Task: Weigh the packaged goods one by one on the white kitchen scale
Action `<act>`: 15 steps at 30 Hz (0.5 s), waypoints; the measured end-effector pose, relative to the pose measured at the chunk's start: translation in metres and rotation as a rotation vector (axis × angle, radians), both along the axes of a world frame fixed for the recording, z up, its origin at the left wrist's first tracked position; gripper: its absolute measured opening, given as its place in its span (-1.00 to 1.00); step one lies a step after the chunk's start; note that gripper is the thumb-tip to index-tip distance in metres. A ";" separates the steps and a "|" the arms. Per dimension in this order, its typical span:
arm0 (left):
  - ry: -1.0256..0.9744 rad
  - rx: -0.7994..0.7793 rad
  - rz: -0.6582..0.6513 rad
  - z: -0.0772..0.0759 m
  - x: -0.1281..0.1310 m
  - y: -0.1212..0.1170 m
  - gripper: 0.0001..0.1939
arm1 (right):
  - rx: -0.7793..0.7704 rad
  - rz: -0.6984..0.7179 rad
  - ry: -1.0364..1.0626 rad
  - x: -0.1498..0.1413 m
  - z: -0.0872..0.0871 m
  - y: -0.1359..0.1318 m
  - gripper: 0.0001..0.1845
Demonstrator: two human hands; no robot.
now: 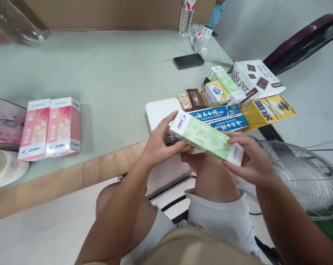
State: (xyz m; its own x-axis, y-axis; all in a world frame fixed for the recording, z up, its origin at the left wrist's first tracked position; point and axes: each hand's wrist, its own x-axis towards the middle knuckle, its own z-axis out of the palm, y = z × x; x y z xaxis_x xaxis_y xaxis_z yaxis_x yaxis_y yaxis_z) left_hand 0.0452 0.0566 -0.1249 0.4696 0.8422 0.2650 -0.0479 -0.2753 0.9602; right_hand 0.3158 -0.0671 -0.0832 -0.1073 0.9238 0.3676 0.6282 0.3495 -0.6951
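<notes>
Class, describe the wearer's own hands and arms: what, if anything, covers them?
Each grip is a bare human hand: the left hand and right hand show no glove or watch. The left forearm and right forearm show no sleeves, cables or clear markings. The top is tan.

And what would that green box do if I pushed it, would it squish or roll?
The green box would probably feel fairly stiff, as its edges look straight between the left hand and the right hand. Its flat sides suggest it would slide, not roll, on the table. It looks like thin card, so a hard push might dent it.
</notes>
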 end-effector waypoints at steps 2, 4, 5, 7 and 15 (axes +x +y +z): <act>-0.019 -0.135 -0.071 0.003 0.006 0.001 -0.20 | -0.005 -0.073 0.046 0.012 -0.008 -0.005 -0.44; -0.022 -0.215 -0.065 0.006 0.017 -0.003 -0.25 | 0.025 -0.202 0.148 0.019 -0.020 -0.002 -0.47; -0.021 -0.223 -0.050 0.007 0.023 -0.004 -0.27 | 0.042 -0.262 0.187 0.022 -0.026 0.001 -0.50; -0.023 -0.198 -0.007 0.006 0.036 -0.006 -0.32 | 0.056 -0.334 0.206 0.028 -0.034 0.008 -0.56; 0.098 0.049 0.107 0.002 0.054 0.005 -0.47 | 0.114 -0.429 -0.131 0.039 -0.031 0.019 -0.65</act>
State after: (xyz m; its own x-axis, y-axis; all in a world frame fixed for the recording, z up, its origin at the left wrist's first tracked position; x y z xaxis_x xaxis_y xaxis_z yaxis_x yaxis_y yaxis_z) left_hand 0.0995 0.0620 -0.1234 0.4035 0.8760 0.2644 0.0777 -0.3207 0.9440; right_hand 0.3552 -0.0484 -0.1141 0.2236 0.8493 0.4782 0.8127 0.1084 -0.5725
